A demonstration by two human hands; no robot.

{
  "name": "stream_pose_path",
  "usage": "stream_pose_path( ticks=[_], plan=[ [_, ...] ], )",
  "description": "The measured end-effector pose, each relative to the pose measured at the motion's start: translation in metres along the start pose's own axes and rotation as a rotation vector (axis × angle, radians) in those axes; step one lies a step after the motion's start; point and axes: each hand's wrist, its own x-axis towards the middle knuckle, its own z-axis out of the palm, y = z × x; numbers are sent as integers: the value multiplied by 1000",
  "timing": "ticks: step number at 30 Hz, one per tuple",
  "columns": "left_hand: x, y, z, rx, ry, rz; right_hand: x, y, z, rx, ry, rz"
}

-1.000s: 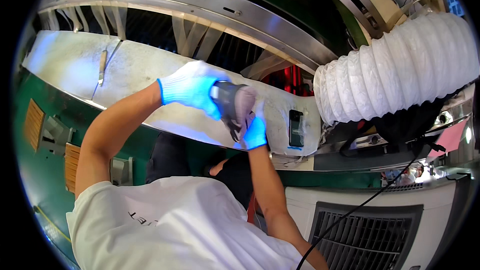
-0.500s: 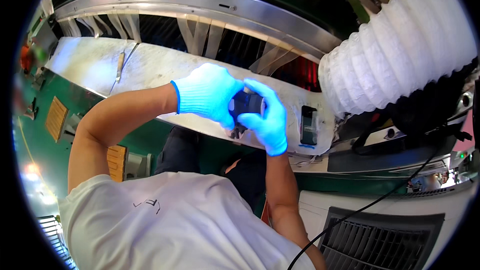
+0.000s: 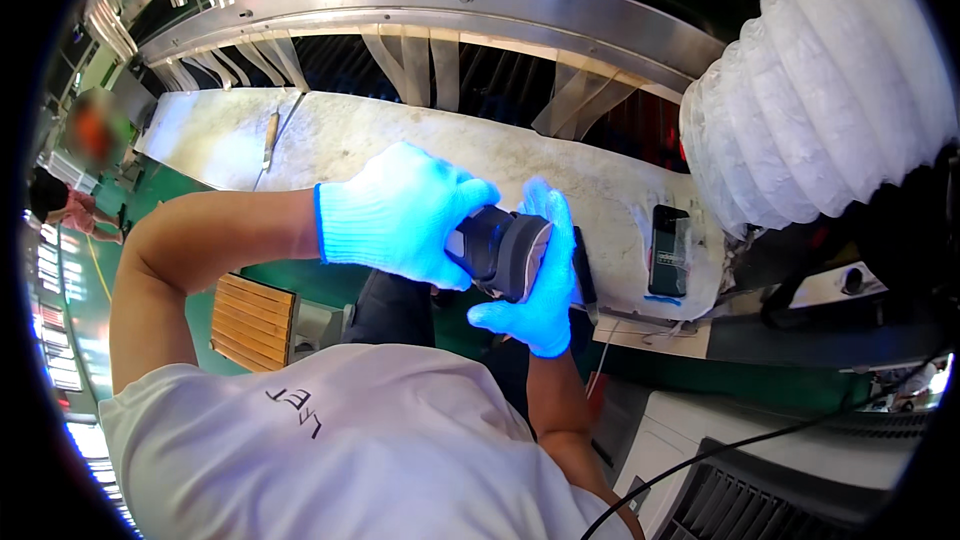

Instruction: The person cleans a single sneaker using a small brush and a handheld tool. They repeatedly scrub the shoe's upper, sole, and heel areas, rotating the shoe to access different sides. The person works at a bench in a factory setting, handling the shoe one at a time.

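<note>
A dark grey shoe (image 3: 505,250) is held over the near edge of the bench, its thick rounded end turned to the right. My left hand (image 3: 410,220), in a knitted white glove lit blue, is closed on its left side, fingers over the top. My right hand (image 3: 550,260), gloved the same, is spread at the shoe's right end, with the thumb stretched out below and the fingers pointing up. The palm lies close against the shoe; how firmly it touches is hidden. A narrow dark thing (image 3: 584,275) shows just right of that hand.
The pale worktop (image 3: 370,130) carries a wooden-handled tool (image 3: 271,140) at left and a phone (image 3: 668,252) at right. Clear plastic strips (image 3: 445,70) hang from a metal rail (image 3: 400,0) behind. A white ribbed duct (image 3: 810,90) fills the upper right. A slatted wooden seat (image 3: 252,322) stands at lower left.
The shoe has turned, so its rounded end now faces right. My right hand has opened from its grip and spread its fingers; my left hand keeps hold. The view has shifted slightly.
</note>
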Motion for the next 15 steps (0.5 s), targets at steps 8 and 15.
stream_pose_path(
  ticks=[8, 15],
  plan=[
    [-16, -31, 8, -49, 184, 178, 8, 56, 41, 394, 238, -345],
    [-24, -42, 21, -27, 250, 199, 19, 39, 18, 99, -92, -296]
  ],
)
